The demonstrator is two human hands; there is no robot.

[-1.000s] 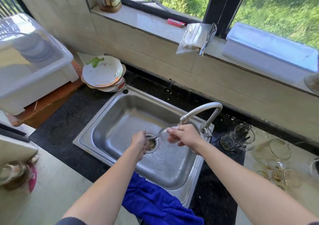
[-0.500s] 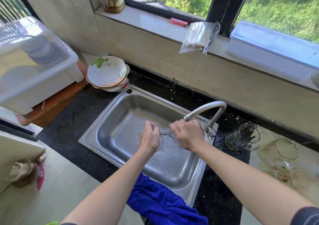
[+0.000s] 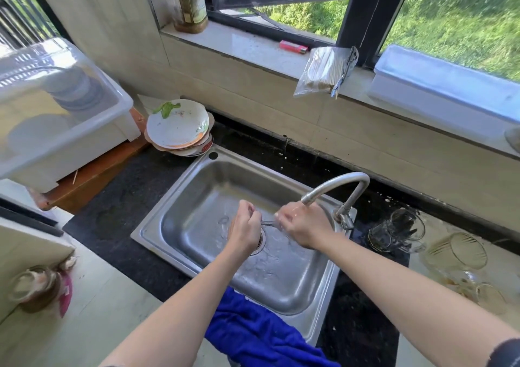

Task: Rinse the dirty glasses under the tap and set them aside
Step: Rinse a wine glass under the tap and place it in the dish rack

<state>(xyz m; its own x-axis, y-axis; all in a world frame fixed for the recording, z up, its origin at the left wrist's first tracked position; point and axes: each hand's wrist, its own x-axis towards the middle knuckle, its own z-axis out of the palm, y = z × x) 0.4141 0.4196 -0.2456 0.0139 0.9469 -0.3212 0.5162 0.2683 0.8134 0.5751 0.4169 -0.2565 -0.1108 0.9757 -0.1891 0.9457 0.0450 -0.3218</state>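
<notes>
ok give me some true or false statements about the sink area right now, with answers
1. The left hand and right hand both hold a glass over the sink, beneath the tap. True.
2. A red lighter lies on the windowsill. True.
3. The blue cloth lies on the windowsill. False: it hangs over the sink's front edge.
4. The stack of dirty plates sits inside the sink. False: it is on the counter by the sink's back left corner.
5. Other glasses are on the counter right of the sink. True.
</notes>
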